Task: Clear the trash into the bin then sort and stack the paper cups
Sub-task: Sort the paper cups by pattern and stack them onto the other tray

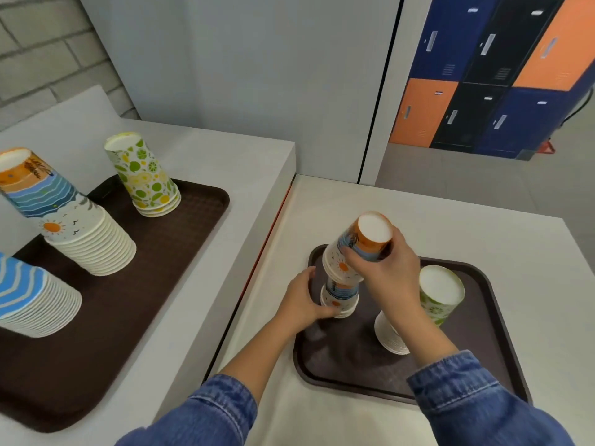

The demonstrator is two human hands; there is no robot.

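Near table (418, 220) with brown tray (351, 362); left counter (231, 156) with larger tray (145, 300)

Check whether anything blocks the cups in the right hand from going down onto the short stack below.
Nothing visible does. The cups in the right hand hang straight over the short stack, which the left hand steadies on the tray. The green stack stands off to the right.

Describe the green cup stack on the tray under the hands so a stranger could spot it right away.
Find the smaller brown tray on the right-hand table. On its right side stands an upside-down stack of cups. It alone on that tray has green citrus print; the left hand and right hand hold orange and blue cups.
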